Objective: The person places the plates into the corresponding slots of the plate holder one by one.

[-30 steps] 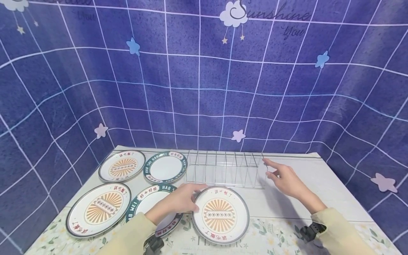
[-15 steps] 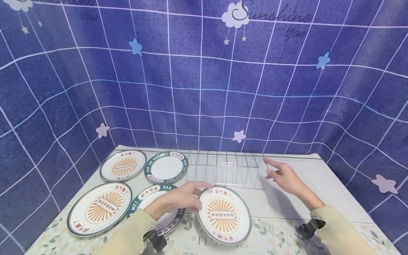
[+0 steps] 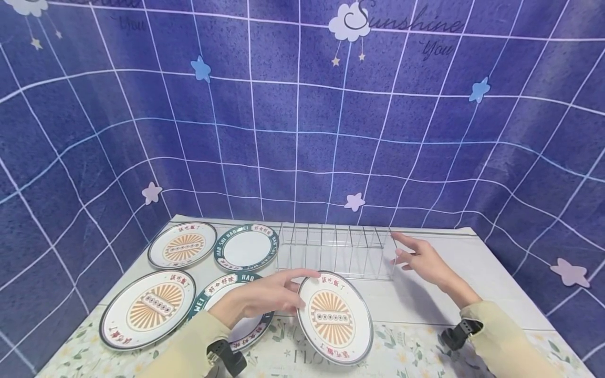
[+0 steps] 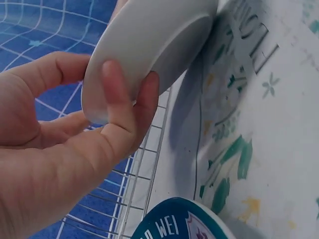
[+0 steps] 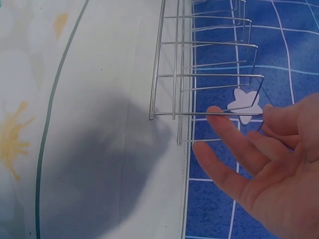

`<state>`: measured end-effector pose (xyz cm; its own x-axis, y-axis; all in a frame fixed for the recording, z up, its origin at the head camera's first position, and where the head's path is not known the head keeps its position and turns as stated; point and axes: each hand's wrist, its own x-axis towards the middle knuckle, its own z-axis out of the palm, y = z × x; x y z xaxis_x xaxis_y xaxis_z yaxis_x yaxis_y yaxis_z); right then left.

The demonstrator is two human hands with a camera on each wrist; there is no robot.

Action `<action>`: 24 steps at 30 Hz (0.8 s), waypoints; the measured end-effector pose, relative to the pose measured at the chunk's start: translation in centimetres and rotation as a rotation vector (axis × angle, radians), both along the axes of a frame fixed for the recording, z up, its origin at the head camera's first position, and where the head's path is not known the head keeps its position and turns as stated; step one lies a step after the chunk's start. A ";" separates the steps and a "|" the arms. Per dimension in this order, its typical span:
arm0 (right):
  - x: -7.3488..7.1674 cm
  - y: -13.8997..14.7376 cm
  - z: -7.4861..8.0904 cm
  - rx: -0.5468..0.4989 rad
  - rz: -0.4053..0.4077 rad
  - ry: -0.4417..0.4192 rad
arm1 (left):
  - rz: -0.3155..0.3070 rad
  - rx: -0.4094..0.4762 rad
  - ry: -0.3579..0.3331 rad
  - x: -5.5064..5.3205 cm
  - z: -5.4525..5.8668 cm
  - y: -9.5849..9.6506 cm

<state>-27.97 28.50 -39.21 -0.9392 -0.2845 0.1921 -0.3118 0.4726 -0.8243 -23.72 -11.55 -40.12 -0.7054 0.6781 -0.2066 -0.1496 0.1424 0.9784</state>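
A round white plate (image 3: 332,318) with an orange sunburst and red lettering stands tilted at the front middle of the table. My left hand (image 3: 269,296) grips it by its left edge, fingers at the rim. From the left wrist view, the pale underside of this plate faces the camera, with fingertips pressed against it. My right hand (image 3: 427,265) is at the right end of a wire dish rack (image 3: 335,252). Its fingers are loosely extended, their tips right at the end wires (image 5: 207,114). No plate stands in the rack.
Two more sunburst plates (image 3: 182,245) (image 3: 147,310) lie flat at the left. Beside them are two green-rimmed plates (image 3: 246,247) (image 3: 210,288), the nearer partly hidden by the left forearm. A blue grid-patterned curtain (image 3: 302,131) rises behind the table.
The left hand has moved slightly right and tipped the sunburst plate up from its flatter position, the left edge raised. The right hand stays at the rack's end.
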 end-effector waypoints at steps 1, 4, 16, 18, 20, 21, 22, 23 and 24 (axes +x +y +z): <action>0.0 0.0 0.0 -0.004 -0.001 -0.007 | -0.008 0.020 -0.014 0.1 0.2 -0.1; 0.0 0.0 0.0 -0.015 0.002 -0.030 | -0.022 0.082 -0.045 0.2 0.5 -0.2; -0.2 -0.1 0.0 -0.040 0.018 -0.072 | 0.003 0.179 -0.060 0.9 1.1 0.0; -0.2 -0.1 0.0 -0.042 0.027 -0.072 | 0.002 0.192 -0.065 0.9 1.2 0.1; -0.2 -0.1 0.0 -0.049 0.027 -0.077 | 0.009 0.203 -0.070 1.1 1.4 0.1; -0.2 -0.1 0.0 -0.051 0.031 -0.077 | 0.013 0.206 -0.072 1.2 1.5 0.1; -0.2 -0.2 0.0 -0.051 0.033 -0.077 | 0.017 0.210 -0.073 1.2 1.5 0.2; -0.2 -0.2 0.0 -0.052 0.036 -0.076 | 0.019 0.212 -0.075 1.3 1.6 0.2; -0.2 -0.2 0.0 -0.052 0.035 -0.077 | 0.021 0.212 -0.072 1.4 1.7 0.2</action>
